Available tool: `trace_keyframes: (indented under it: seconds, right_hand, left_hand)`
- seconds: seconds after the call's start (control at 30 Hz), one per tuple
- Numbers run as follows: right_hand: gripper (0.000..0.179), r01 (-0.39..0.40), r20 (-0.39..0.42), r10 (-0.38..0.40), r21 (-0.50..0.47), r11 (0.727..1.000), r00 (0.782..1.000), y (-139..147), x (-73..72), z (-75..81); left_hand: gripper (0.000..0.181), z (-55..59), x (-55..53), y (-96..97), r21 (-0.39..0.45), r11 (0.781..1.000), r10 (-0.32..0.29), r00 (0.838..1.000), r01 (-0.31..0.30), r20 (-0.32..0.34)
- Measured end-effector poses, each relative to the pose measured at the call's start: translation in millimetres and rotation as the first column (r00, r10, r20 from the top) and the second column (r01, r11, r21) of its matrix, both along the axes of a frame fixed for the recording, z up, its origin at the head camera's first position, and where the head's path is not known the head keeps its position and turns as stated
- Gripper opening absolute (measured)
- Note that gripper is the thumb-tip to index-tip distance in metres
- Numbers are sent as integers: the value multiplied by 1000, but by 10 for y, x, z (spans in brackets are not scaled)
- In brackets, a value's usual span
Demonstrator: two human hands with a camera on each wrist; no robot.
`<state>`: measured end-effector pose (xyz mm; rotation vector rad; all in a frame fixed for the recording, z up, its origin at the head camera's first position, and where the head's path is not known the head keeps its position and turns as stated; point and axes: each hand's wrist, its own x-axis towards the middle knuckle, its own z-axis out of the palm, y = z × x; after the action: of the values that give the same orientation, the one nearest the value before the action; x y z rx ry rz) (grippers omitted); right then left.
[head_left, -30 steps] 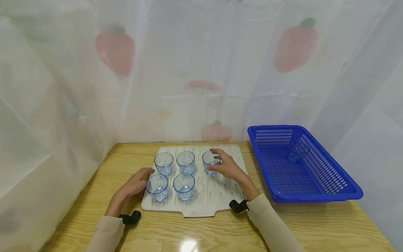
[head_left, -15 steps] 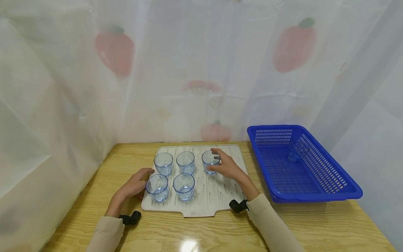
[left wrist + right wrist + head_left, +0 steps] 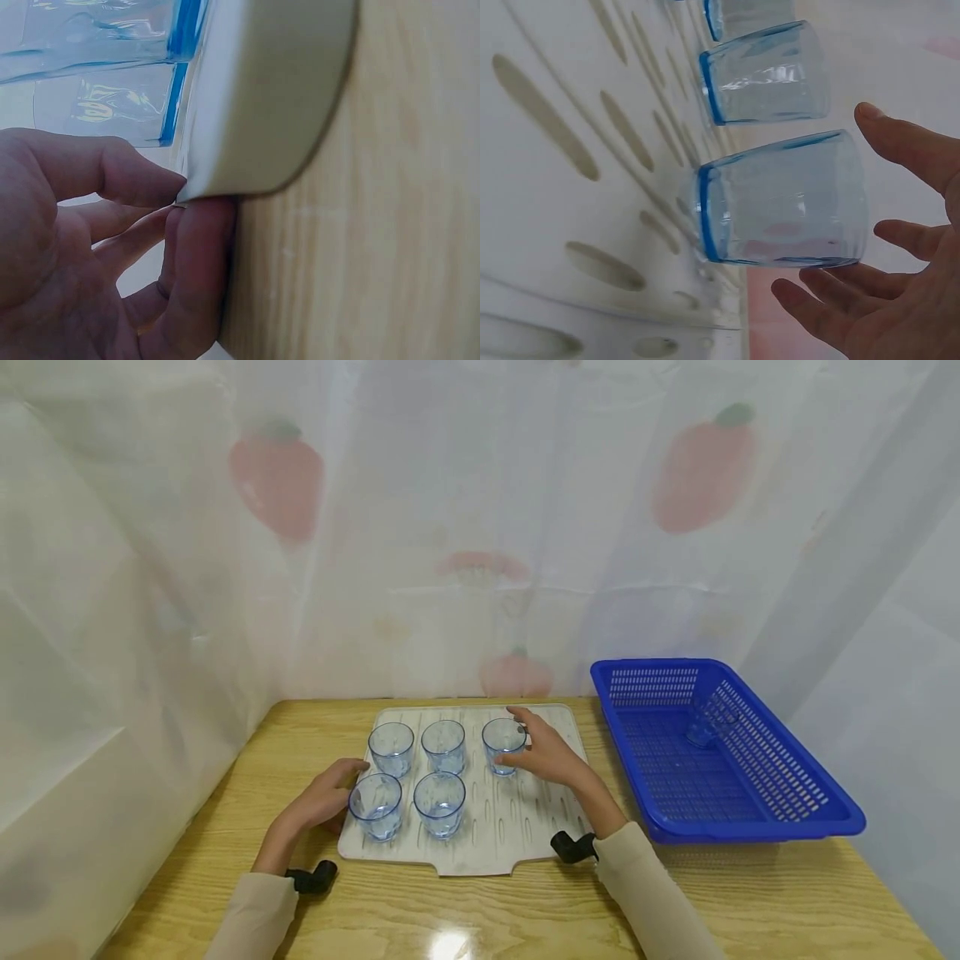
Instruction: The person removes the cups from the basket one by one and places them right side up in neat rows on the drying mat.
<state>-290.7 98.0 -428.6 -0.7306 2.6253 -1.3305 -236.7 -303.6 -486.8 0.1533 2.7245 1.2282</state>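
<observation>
My left hand (image 3: 322, 797) pinches the left edge of a pale ribbed draining board (image 3: 525, 814); in the left wrist view the thumb lies on top of the rim and a finger lies beneath it. On the board's back row, at the right, a bluish clear glass tumbler (image 3: 497, 753) stands beside my right hand (image 3: 551, 757). The right wrist view shows that hand's thumb and fingers spread around the tumbler (image 3: 780, 206), with a gap between thumb and glass. Several matching tumblers (image 3: 439, 806) stand upright to its left, in two rows.
A blue slotted plastic basket (image 3: 637, 772) sits at the right of the wooden table (image 3: 375, 918), with one tumbler (image 3: 700, 732) inside near its far right. A pale curtain (image 3: 480, 485) with strawberry prints hangs behind and around the sides.
My right hand's fingers have spread wider and drawn slightly right, away from the tumbler, which stays on the board. The left hand keeps its place at the board's edge.
</observation>
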Motion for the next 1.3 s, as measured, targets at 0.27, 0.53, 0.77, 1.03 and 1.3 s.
trace_keyframes:
  seconds: [0.27, 0.53, 0.77, 1.03, 1.3]
  right_hand:
    - [92, -19, -57, 15, -56, 998, 998, 50, 100, 219]
    - [89, 5, -113, -13, -68, 998, 994, 111, 205, 441]
    - [87, -15, -135, -2, -122, 992, 991, 158, 308, 557]
    - [85, -25, -182, 0, -133, 991, 983, 188, 373, 628]
    - [84, -11, -188, -12, -122, 992, 982, 302, 422, 668]
  left_hand:
    - [58, 2, 2, -2, -18, 1000, 2, 1000, -2, -7]
    - [60, -6, 14, 0, 4, 1000, 12, 1000, -12, 4]
    - [59, -4, 6, 1, 11, 1000, 13, 1000, -13, 7]
    - [58, -12, 14, 4, -23, 1000, 6, 1000, -6, -15]
    - [60, 8, 32, 17, 22, 999, 27, 1000, -27, 17]
